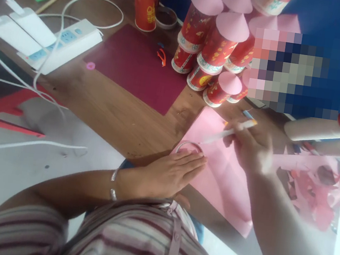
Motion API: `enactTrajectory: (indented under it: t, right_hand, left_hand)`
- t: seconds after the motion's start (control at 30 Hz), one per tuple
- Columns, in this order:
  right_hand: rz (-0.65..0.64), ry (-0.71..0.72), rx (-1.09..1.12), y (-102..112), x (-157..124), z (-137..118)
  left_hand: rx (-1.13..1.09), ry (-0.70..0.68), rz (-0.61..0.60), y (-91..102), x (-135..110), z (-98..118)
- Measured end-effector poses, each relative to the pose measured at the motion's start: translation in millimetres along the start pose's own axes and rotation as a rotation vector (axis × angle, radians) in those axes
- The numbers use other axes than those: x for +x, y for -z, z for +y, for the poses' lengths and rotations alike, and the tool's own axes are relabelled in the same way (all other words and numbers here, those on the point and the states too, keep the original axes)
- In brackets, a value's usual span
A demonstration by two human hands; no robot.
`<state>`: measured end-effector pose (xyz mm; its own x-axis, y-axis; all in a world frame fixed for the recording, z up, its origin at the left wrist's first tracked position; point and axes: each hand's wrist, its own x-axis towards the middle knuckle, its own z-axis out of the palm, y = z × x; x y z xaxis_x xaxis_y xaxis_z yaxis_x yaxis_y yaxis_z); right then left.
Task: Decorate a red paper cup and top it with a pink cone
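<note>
My left hand (177, 168) lies flat with its fingers stretched out. It rests over a thin round rim (190, 143), mostly covered by the fingers, on a sheet of pink paper (221, 185). Between the fingers of my right hand (249, 145) is a white pen (227, 133), blurred by motion. The pen slants down to the left, and its lower end is close to the rim; whether it touches the paper I cannot tell.
Stacked red paper cups (220, 52) with pink cone tops stand at the back. A dark red sheet (140, 68) lies left of them. A white power strip (70, 44) with cables sits farther left. Pink paper scraps (316, 190) are heaped at the right.
</note>
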<state>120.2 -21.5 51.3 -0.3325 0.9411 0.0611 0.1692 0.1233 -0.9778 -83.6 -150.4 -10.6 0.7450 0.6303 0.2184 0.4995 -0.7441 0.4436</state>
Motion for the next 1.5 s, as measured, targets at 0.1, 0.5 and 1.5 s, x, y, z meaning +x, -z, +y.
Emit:
enactTrajectory:
  t: [0.1, 0.5, 1.5]
  right_hand:
    - [-0.243, -0.015, -0.059, -18.1, 17.2, -3.8]
    - [-0.601, -0.043, -0.074, -58.9, 46.3, -7.6]
    - [-0.576, -0.105, -0.132, -41.4, 58.5, 3.3]
  left_hand:
    - [0.013, -0.010, 0.006, 0.5, -0.2, 0.4]
    - [0.030, 0.014, 0.035, -1.0, -1.3, 1.1]
    - [0.087, 0.016, 0.011, 3.3, -1.1, 1.4]
